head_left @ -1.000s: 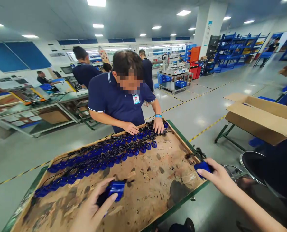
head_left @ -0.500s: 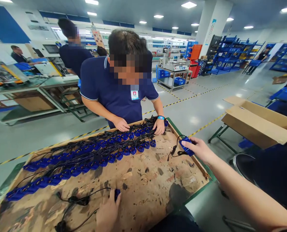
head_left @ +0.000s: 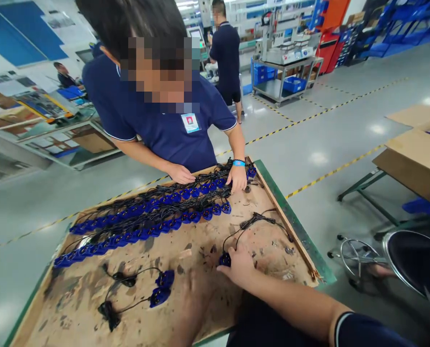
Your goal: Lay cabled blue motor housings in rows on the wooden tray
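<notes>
My right hand (head_left: 241, 266) rests on the worn wooden table top (head_left: 215, 231), fingers closed on a blue plug piece (head_left: 224, 260). Its black cable (head_left: 253, 221) trails away toward the far right corner. My left hand (head_left: 195, 301) is a motion-blurred shape near the table's near edge, its fingers unreadable. Left of it lie two blue plug pieces (head_left: 162, 287) with black cables (head_left: 121, 284), loose on the wood. Long rows of blue plug pieces (head_left: 142, 221) with bundled black cables run across the far half. A person opposite in a dark blue shirt has both hands (head_left: 237, 179) on the rows' right end.
The table has a green metal frame (head_left: 296, 226). An open cardboard box (head_left: 415, 154) on a stand is at the right, with a metal stool (head_left: 406, 260) below it. Workbenches (head_left: 56, 140) stand at the left, a metal cart (head_left: 283, 62) and another person behind.
My right hand carried its blue piece from the table's right edge to the middle and set it down. My left hand left two blue pieces lying on the wood. The view tilted down.
</notes>
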The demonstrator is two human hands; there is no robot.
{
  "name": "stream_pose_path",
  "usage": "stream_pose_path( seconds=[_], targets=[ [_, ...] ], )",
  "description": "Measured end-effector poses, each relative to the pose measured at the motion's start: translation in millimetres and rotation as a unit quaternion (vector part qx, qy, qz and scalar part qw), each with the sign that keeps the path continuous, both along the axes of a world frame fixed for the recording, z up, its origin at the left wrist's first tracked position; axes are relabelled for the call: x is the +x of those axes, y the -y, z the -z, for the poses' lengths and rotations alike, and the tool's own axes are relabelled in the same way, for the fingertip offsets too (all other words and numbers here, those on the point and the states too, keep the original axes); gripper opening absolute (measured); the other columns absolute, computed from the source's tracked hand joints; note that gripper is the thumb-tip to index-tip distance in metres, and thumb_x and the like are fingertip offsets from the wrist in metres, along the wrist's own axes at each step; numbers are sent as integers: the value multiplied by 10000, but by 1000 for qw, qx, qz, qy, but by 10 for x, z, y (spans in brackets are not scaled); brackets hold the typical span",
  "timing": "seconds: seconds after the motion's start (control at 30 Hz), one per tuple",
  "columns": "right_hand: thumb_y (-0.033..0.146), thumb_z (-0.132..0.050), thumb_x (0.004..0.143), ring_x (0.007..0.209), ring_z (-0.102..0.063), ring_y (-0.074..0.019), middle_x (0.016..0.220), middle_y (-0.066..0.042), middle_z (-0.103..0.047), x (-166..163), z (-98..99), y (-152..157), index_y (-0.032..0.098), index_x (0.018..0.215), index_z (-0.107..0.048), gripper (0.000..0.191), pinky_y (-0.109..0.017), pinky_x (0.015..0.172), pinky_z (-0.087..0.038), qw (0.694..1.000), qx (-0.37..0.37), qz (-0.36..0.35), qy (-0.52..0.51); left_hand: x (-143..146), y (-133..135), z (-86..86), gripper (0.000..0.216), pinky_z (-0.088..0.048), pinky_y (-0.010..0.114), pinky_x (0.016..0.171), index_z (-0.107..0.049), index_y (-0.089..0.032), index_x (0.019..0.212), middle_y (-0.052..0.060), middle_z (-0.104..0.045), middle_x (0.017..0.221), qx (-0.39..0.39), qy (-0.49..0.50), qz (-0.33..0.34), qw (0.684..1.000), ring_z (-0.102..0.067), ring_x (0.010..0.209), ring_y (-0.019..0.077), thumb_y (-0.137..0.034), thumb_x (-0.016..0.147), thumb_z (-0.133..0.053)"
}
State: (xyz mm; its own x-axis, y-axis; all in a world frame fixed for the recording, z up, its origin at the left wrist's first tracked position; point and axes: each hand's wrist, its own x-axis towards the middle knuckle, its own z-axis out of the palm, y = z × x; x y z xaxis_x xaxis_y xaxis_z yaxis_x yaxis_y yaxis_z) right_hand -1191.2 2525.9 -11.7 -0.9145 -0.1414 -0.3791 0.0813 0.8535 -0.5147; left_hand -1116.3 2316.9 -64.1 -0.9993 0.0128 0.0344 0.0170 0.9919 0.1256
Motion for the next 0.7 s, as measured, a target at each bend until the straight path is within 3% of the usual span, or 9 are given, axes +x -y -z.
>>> stream_pose_path(
  seconds=[0.13,0.23,0.3,0.4,0.53,0.63,0.7],
  targets=[
    [527,-642,857,1129,-571,-334,1200,-188,-615,-73,-75,-346,165,1359,-556,625,-452,943,-476,992,-16,-123,-33,10,-597,184,861,-442,500,1107,-115,-164,1573,205,-241,1614,94,5,52,994,-308,1474,344,-437,896,-572],
    [383,-619,891,1222,-496,-340,1337,-198,-555,-335,-137,-885,158,1391,-531,555,-484,1016,-409,976,37,-175,-127,-36,-779,201,1033,-405,553,1131,24,-170,1578,238,-186,1621,108,-2,15,994,-241,1497,384,-580,869,-605],
    [321,-672,851,1313,-406,-372,1477,-220,-432,-575,-89,-1233,151,1439,-475,643,-522,1055,-353,966,91,-178,-166,-40,-785,180,1074,-397,564,1136,45,-155,1576,255,-221,1601,121,-16,-12,992,-263,1486,394,-629,857,-597],
    [293,-709,819,1331,-379,-377,1509,-235,-384,-881,74,-1557,136,1494,-387,765,-512,1049,-342,955,139,-206,-164,-12,-769,124,1061,-424,556,1115,14,-136,1578,266,-245,1586,127,-40,-29,991,-293,1471,402,-666,861,-561],
    [262,-581,909,1240,-471,-339,1303,-224,-564,-1062,221,-1625,70,1454,-431,597,-460,1022,-367,945,148,-250,-148,-30,-849,83,1042,-451,562,1084,-142,-89,1559,287,-289,1565,80,-84,8,993,-323,1451,415,-712,833,-555],
    [212,-541,920,1182,-522,-316,1214,-205,-611,-1095,227,-1590,60,1397,-491,503,-431,1010,-387,944,147,-261,-138,-72,-919,132,916,-505,553,1019,-359,-47,1454,294,-426,1475,37,-108,5,993,-440,1373,417,-725,854,-500],
    [191,-522,924,1167,-536,-308,1204,-196,-618,-1097,217,-1582,71,1355,-531,447,-421,1002,-400,945,146,-262,-130,-78,-937,182,818,-548,513,960,-446,-45,1393,292,-441,1469,12,-86,0,996,-509,1315,402,-697,899,-445]
  ],
)
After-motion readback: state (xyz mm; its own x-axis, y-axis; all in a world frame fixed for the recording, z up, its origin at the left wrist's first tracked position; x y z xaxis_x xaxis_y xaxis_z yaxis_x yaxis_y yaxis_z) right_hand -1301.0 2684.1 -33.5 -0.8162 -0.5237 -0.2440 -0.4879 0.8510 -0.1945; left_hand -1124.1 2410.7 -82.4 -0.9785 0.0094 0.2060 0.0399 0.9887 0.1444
